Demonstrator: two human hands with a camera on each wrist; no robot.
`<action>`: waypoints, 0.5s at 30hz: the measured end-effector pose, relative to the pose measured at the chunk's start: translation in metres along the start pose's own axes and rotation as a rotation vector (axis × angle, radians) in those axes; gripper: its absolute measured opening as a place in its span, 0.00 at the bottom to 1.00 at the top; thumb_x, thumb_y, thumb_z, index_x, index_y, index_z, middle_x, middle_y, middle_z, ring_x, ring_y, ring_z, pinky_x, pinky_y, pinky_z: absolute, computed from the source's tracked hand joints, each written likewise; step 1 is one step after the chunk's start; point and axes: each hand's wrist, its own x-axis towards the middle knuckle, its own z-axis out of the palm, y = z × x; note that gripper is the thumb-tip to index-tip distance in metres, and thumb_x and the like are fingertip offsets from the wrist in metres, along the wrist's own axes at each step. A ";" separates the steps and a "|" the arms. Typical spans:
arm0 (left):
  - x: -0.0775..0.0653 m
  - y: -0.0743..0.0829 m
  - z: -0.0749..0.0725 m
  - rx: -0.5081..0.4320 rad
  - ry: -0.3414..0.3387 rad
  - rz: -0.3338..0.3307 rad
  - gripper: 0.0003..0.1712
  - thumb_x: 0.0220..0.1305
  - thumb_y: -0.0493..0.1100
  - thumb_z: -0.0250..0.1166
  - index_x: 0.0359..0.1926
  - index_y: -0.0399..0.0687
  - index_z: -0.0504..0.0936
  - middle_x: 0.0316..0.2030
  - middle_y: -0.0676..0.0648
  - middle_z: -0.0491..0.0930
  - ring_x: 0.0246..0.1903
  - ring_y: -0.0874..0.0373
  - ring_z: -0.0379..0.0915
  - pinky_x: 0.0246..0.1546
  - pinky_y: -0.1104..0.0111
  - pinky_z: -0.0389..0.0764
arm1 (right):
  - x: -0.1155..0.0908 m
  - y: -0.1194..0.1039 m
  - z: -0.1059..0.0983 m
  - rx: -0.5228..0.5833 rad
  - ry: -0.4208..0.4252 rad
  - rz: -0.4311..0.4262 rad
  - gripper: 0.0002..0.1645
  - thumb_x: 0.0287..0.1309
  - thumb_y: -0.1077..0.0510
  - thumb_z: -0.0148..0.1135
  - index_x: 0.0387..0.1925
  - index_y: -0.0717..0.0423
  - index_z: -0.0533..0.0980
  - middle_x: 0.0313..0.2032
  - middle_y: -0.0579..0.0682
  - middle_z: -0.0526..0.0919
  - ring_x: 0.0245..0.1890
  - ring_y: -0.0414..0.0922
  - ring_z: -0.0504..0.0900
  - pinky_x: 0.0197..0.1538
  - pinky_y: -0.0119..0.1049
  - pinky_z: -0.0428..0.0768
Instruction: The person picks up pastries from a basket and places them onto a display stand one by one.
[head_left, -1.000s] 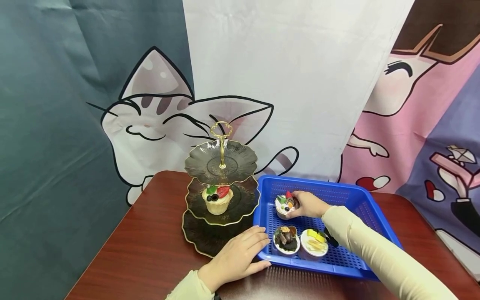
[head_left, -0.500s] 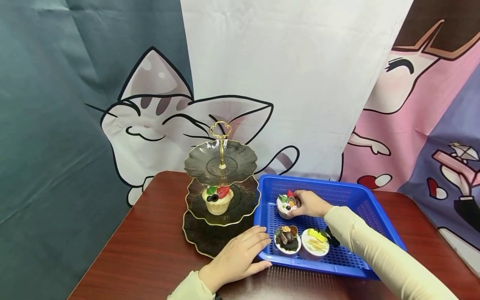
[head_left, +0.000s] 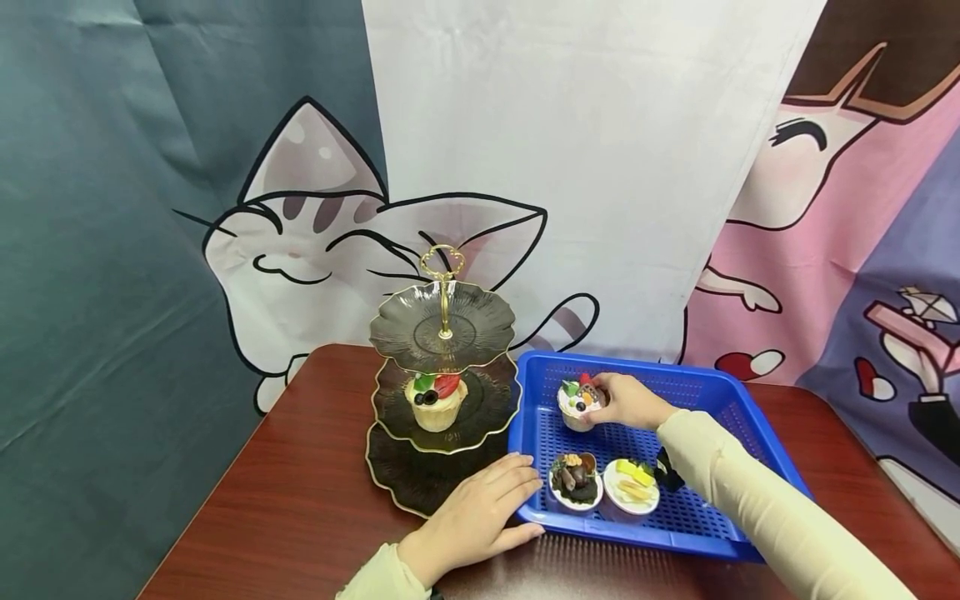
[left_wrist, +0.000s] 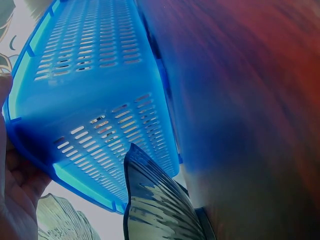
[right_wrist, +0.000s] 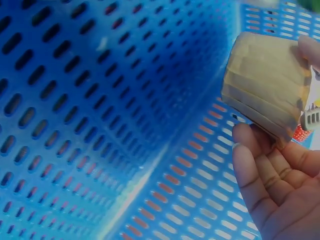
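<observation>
My right hand (head_left: 630,400) pinches a cupcake (head_left: 577,407) topped with white cream, berries and a green leaf, inside the blue basket (head_left: 720,546). The right wrist view shows its pale pleated side (right_wrist: 270,80) between thumb and fingers, tilted above the slotted floor. My left hand (head_left: 476,521) rests at the basket's near left corner, fingers nearly straight and thumb spread along the front rim. Two more cakes stand near the basket's front: a chocolate-topped cupcake (head_left: 576,485) and a cream-topped cupcake (head_left: 632,487) with yellow pieces.
Left of the basket stands a three-tier dark cake stand (head_left: 480,312) with gold edges and a gold handle (head_left: 444,300). A fruit-topped cupcake (head_left: 437,408) sits on its middle tier. A brown wooden table (head_left: 277,483) bears everything, with a printed curtain (head_left: 600,167) behind.
My right hand and the cupcake have shifted slightly to the right and up in the head view. The left hand stays at the basket's corner.
</observation>
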 end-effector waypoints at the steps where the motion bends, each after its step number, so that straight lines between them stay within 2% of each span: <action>1: 0.000 0.000 0.000 0.001 0.000 -0.001 0.26 0.59 0.59 0.65 0.51 0.46 0.81 0.51 0.51 0.81 0.61 0.58 0.71 0.72 0.70 0.62 | 0.000 -0.001 -0.001 0.012 0.000 0.000 0.39 0.41 0.44 0.74 0.49 0.69 0.74 0.35 0.52 0.81 0.29 0.41 0.74 0.32 0.32 0.74; 7: 0.000 0.000 0.000 -0.005 0.016 0.013 0.26 0.60 0.59 0.64 0.50 0.45 0.81 0.50 0.51 0.81 0.61 0.57 0.71 0.71 0.68 0.64 | -0.003 -0.007 -0.006 0.053 -0.008 0.006 0.39 0.42 0.46 0.74 0.49 0.69 0.74 0.35 0.52 0.81 0.29 0.40 0.73 0.31 0.31 0.73; 15: 0.000 0.000 -0.001 -0.009 0.004 0.002 0.25 0.59 0.58 0.65 0.50 0.45 0.81 0.51 0.51 0.81 0.61 0.57 0.71 0.71 0.69 0.63 | -0.006 -0.015 -0.012 0.041 -0.003 0.014 0.39 0.43 0.46 0.73 0.51 0.68 0.74 0.39 0.54 0.82 0.31 0.40 0.75 0.33 0.31 0.76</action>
